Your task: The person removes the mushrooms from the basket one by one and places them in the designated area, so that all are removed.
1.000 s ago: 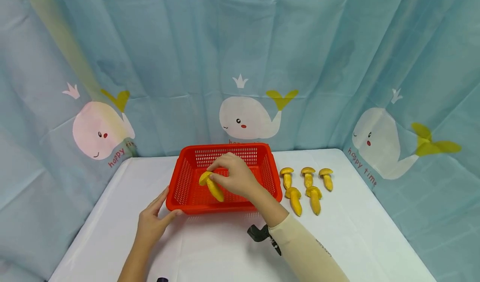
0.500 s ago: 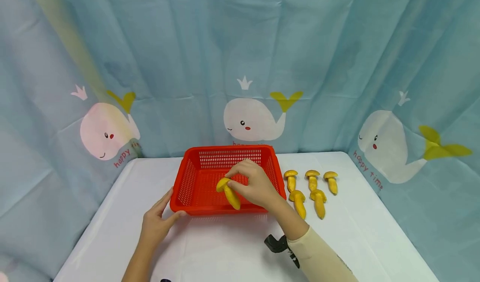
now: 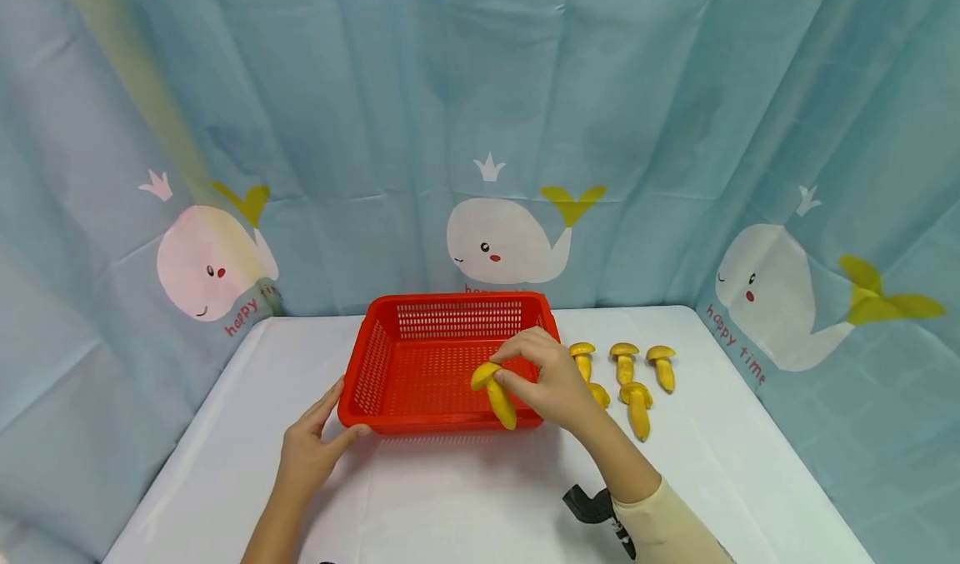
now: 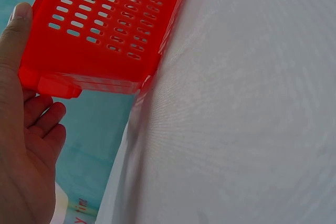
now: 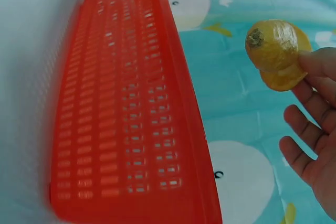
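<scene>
My right hand (image 3: pixel 553 383) pinches a yellow mushroom (image 3: pixel 501 404) between thumb and fingers, near its cap. The mushroom tilts, stem downward, above the right front part of a red perforated plastic basket (image 3: pixel 442 423). In the right wrist view the stem end of the mushroom (image 5: pixel 270 45) faces the camera, and the other fingers are apart from it. My left hand (image 3: pixel 306 451) grips the basket's left front corner. The left wrist view has the thumb (image 4: pixel 20 30) against the rim and the other fingers curled beneath the corner.
Several more yellow mushrooms (image 3: pixel 637 410) lie in two rows right of the basket; my right hand partly covers one. The white-covered table (image 3: pixel 442 497) meets a blue whale-print curtain (image 3: pixel 360 172) behind. A black bracket (image 3: pixel 588 506) hangs by the right sleeve.
My right hand has carried the mushroom rightward and toward me, from over the basket's left-middle to its right front. The left hand keeps its hold on the corner.
</scene>
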{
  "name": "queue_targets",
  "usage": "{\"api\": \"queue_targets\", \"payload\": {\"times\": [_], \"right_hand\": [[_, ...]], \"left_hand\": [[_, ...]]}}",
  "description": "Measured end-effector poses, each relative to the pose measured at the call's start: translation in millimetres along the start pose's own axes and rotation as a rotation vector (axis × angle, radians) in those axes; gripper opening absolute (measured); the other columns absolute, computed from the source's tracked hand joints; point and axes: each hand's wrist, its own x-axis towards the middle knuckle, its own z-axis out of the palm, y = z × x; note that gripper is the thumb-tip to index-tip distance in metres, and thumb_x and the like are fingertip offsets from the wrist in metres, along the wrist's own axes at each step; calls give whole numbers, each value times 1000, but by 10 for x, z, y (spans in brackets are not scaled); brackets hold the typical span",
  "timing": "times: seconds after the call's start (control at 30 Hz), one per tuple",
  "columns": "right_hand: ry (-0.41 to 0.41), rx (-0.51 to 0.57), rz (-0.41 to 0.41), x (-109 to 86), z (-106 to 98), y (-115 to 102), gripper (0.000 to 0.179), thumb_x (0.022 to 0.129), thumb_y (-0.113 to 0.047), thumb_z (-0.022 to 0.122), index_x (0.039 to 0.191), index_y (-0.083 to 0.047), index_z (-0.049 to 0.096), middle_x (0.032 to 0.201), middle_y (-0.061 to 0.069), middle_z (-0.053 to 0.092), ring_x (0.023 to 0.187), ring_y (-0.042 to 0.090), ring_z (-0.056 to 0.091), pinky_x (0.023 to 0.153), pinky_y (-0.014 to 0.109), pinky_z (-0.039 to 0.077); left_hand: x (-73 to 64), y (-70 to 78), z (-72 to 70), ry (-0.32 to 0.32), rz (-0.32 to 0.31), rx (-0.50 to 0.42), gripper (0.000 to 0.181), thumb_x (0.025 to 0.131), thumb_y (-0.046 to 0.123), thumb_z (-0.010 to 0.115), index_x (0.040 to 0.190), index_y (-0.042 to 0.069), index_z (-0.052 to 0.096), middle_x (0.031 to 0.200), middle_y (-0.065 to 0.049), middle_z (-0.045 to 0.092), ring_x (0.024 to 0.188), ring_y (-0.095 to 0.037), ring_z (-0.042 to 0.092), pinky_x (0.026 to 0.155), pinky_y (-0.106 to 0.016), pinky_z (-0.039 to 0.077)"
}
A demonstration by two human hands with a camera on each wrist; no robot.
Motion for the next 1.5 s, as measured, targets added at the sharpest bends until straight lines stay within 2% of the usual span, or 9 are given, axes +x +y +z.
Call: {"api": "queue_targets", "payload": {"times": [0.27,0.53,0.77,0.9,1.1,1.33,1.5], "right_hand": [[33,-31,25,-172,-204,48,20,90,-16,80,107,-25,76,106,-14,71,109,9,61,92,38,56],[88,-73,21,-291,-393,118,22,88,-12,82,107,-23,77,106,-11,72,107,11,62,92,25,54],[114,-61,32,-397,-550,204,24,87,-4,81,105,-20,77,105,-5,73,106,13,62,91,23,51],[129,-92,35,-458,-651,244,26,86,-3,81,104,-21,77,107,-7,73,107,11,61,93,19,49],[158,-123,13,-552,-808,304,31,82,2,83,105,-18,77,106,-2,74,106,13,60,98,14,45],[159,-158,40,-594,-947,391,29,83,2,83,102,-19,78,105,-4,73,106,11,60,96,14,45],[159,-182,41,-603,-1001,436,28,83,2,83,101,-19,78,103,-4,73,105,11,60,95,11,45]], "left_hand": [[-20,-26,11,0,-15,13,87,74,14,92,151,18,52,152,-1,54,134,17,41,99,1,33],[8,-30,1,-2,-4,8,89,74,17,92,153,23,50,153,1,54,135,15,41,101,0,33],[5,-25,-10,-9,-5,33,89,75,22,92,153,22,50,153,1,53,134,18,39,100,1,32],[6,-13,-14,-14,-7,26,88,76,23,91,154,24,48,154,2,53,135,17,39,100,0,32],[9,11,-11,-11,-4,21,88,77,22,91,153,24,49,153,3,53,134,17,40,100,0,33],[19,12,-5,-13,-22,47,88,78,26,91,153,33,47,153,5,53,134,19,39,100,-1,33],[13,7,-19,-17,-33,70,87,78,29,90,154,27,48,153,5,53,134,19,38,99,0,32]]}}
